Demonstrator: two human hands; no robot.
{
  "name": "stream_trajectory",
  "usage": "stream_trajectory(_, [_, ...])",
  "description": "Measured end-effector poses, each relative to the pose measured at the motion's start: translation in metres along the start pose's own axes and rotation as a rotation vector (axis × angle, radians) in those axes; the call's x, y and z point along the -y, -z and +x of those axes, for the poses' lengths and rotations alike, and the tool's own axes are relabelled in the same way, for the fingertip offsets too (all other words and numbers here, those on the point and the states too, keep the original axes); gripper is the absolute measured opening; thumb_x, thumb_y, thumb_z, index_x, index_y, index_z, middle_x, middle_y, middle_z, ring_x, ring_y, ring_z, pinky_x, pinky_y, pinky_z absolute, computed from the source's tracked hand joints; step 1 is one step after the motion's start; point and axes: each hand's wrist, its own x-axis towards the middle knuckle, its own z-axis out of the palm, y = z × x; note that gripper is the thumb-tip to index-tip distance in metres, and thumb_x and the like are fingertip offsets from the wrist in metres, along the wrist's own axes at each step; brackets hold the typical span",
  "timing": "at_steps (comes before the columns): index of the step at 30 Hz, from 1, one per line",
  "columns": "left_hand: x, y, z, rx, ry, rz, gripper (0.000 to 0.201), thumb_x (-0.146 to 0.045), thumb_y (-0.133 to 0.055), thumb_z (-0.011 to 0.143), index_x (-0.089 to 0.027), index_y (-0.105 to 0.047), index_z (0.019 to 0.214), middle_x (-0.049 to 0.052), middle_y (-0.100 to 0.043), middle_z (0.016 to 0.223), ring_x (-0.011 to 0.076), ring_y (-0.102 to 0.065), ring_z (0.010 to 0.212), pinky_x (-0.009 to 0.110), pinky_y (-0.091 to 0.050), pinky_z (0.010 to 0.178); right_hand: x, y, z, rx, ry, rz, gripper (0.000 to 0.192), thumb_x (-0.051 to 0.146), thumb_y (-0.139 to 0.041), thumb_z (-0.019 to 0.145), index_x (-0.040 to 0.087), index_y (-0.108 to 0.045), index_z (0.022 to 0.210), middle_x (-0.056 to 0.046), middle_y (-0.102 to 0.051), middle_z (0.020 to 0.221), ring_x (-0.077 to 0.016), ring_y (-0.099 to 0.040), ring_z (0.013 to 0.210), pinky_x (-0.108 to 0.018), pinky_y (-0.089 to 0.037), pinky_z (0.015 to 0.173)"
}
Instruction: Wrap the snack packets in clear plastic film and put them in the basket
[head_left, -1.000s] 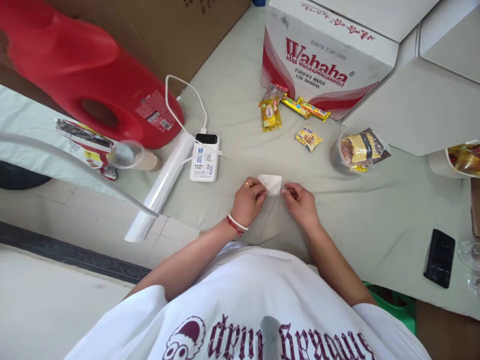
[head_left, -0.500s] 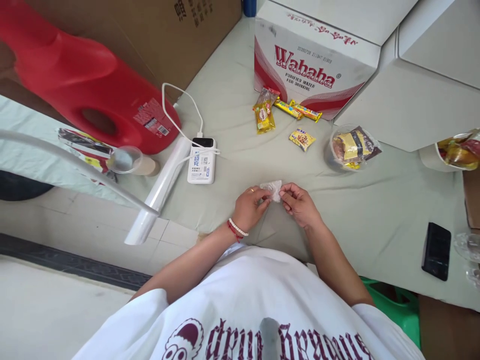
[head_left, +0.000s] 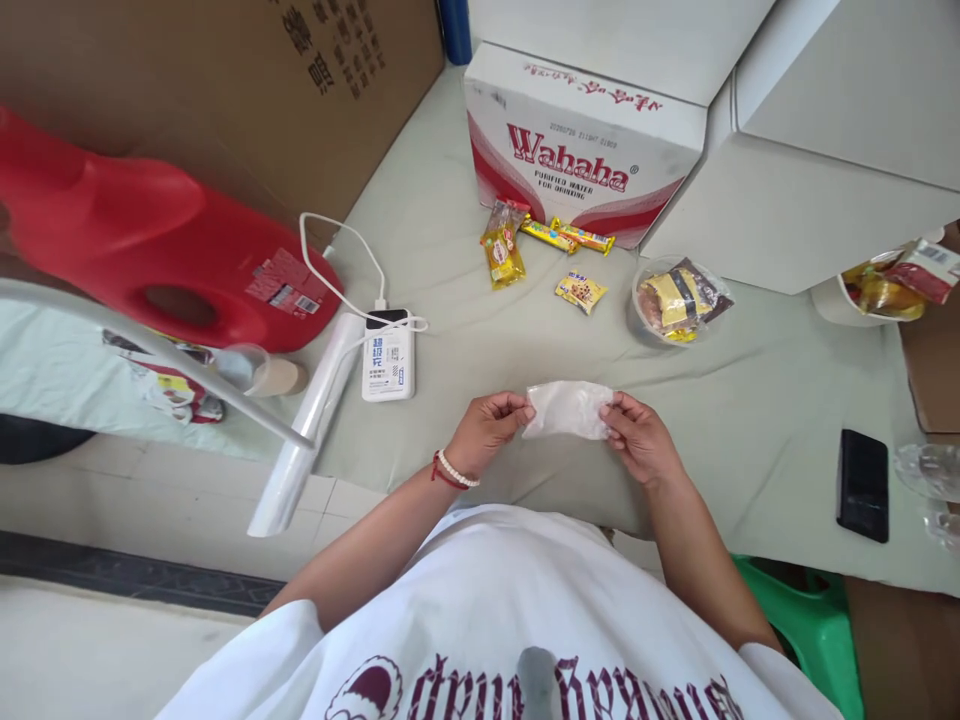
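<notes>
Pinching clear plastic bag (head_left: 568, 409) taut: left hand (head_left: 484, 432), right hand (head_left: 639, 442), wrists bent inward.

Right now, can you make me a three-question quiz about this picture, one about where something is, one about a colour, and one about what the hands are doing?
1. Where is the phone?
A. right of the hands
B. on the red jug
C. inside the box

2. What colour is the big jug?
A. blue
B. red
C. green

3. What are the hands doing with the clear bag?
A. leaving it flat on the cloth
B. one hand holds it alone
C. both hold it, one at each end

Answers:
1 A: it lies on the cloth far to the right.
2 B: its body is bright red.
3 C: the left hand pinches one end, the right hand the other.
</notes>
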Motion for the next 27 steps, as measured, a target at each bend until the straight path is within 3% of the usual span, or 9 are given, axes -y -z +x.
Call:
stream_trajectory(4, [-0.001, 0.006, 0.000, 0.149, 0.006, -0.021, 0.048, -0.061, -0.081, 0.075, -0.016, -0.065, 0.080, -0.004, -0.051, 0.067, 0.0074, -0.037, 0.058, 0.023, -0.030, 0.056, 0.006, 0.015, -0.004, -0.072, -0.037, 0.054, 0.044, 0.045, -0.096, 0.058, 0.020, -0.070, 0.082, 0.007, -0.047, 0.064, -0.0032, -0.028, 0.049, -0.018, -0.020, 0.041])
stream_trajectory(6, [-0.001, 0.008, 0.000, 0.152, -0.023, 0.037, 0.048, -0.062, -0.077, 0.079, -0.016, -0.066, 0.082, -0.003, -0.052, 0.068, 0.0084, -0.039, 0.060, 0.024, -0.033, 0.058, 0.008, 0.014, -0.003, -0.083, -0.016, 0.077, 0.046, 0.047, -0.096, 0.056, 0.020, -0.070, 0.082, 0.006, -0.050, 0.065, -0.0038, -0.030, 0.049, -0.018, -0.020, 0.041])
stream_trajectory(10, [-0.009, 0.008, 0.001, -0.178, -0.161, 0.136, 0.045, -0.061, -0.076, 0.080, -0.018, -0.063, 0.086, -0.002, -0.057, 0.074, 0.0098, -0.043, 0.063, 0.024, -0.036, 0.059, 0.011, -0.001, -0.001, -0.157, 0.154, 0.032, 0.040, 0.045, -0.095, 0.061, 0.021, -0.069, 0.079, 0.005, -0.056, 0.069, -0.0060, -0.038, 0.053, -0.019, -0.026, 0.043])
stream_trajectory(11, [-0.013, 0.006, 0.001, -0.195, -0.173, 0.136, 0.045, -0.062, -0.074, 0.081, -0.019, -0.061, 0.084, -0.002, -0.057, 0.073, 0.0099, -0.044, 0.062, 0.024, -0.036, 0.058, 0.011, -0.007, -0.001, -0.169, 0.213, -0.007, 0.036, 0.043, -0.094, 0.064, 0.021, -0.069, 0.079, 0.004, -0.058, 0.070, -0.0064, -0.040, 0.055, -0.019, -0.029, 0.045])
stream_trajectory(13, [-0.022, -0.002, 0.001, -0.072, -0.154, 0.117, 0.046, -0.065, -0.069, 0.085, -0.019, -0.060, 0.083, -0.002, -0.057, 0.073, 0.0111, -0.048, 0.063, 0.024, -0.037, 0.057, 0.011, -0.020, -0.001, -0.134, 0.292, -0.095, 0.030, 0.041, -0.091, 0.071, 0.021, -0.070, 0.079, 0.004, -0.059, 0.069, -0.0073, -0.044, 0.058, -0.019, -0.034, 0.051])
stream_trajectory(16, [-0.035, -0.020, 0.007, 0.131, -0.147, 0.086, 0.049, -0.065, -0.075, 0.080, -0.018, -0.066, 0.089, 0.002, -0.063, 0.082, 0.0139, -0.055, 0.074, 0.025, -0.041, 0.062, 0.011, -0.038, 0.001, -0.012, 0.286, -0.168, 0.028, 0.040, -0.089, 0.074, 0.021, -0.069, 0.078, 0.004, -0.059, 0.066, -0.0080, -0.045, 0.059, -0.020, -0.036, 0.054])
stream_trajectory(19, [-0.041, -0.027, 0.018, 0.155, -0.170, 0.022, 0.048, -0.062, -0.080, 0.076, -0.017, -0.066, 0.084, 0.000, -0.060, 0.076, 0.0121, -0.051, 0.071, 0.025, -0.041, 0.067, 0.015, -0.045, 0.003, 0.025, 0.229, -0.124, 0.030, 0.043, -0.089, 0.072, 0.020, -0.071, 0.080, 0.003, -0.060, 0.068, -0.0083, -0.046, 0.058, -0.021, -0.037, 0.052])
stream_trajectory(22, [-0.038, -0.015, 0.024, 0.092, -0.142, -0.039, 0.047, -0.060, -0.080, 0.077, -0.017, -0.064, 0.078, -0.003, -0.056, 0.069, 0.0102, -0.047, 0.066, 0.025, -0.040, 0.067, 0.022, -0.036, 0.002, -0.044, 0.176, -0.047, 0.035, 0.045, -0.091, 0.067, 0.021, -0.072, 0.084, 0.003, -0.062, 0.073, -0.0080, -0.046, 0.057, -0.021, -0.038, 0.050])
stream_trajectory(27, [-0.024, 0.022, 0.018, 0.021, -0.060, -0.076, 0.048, -0.058, -0.086, 0.072, -0.016, -0.063, 0.075, -0.002, -0.057, 0.069, 0.0103, -0.049, 0.068, 0.024, -0.041, 0.067, 0.027, 0.001, -0.005, -0.236, 0.126, 0.007, 0.042, 0.045, -0.094, 0.060, 0.021, -0.070, 0.085, 0.004, -0.058, 0.074, -0.0068, -0.042, 0.056, -0.019, -0.033, 0.045])
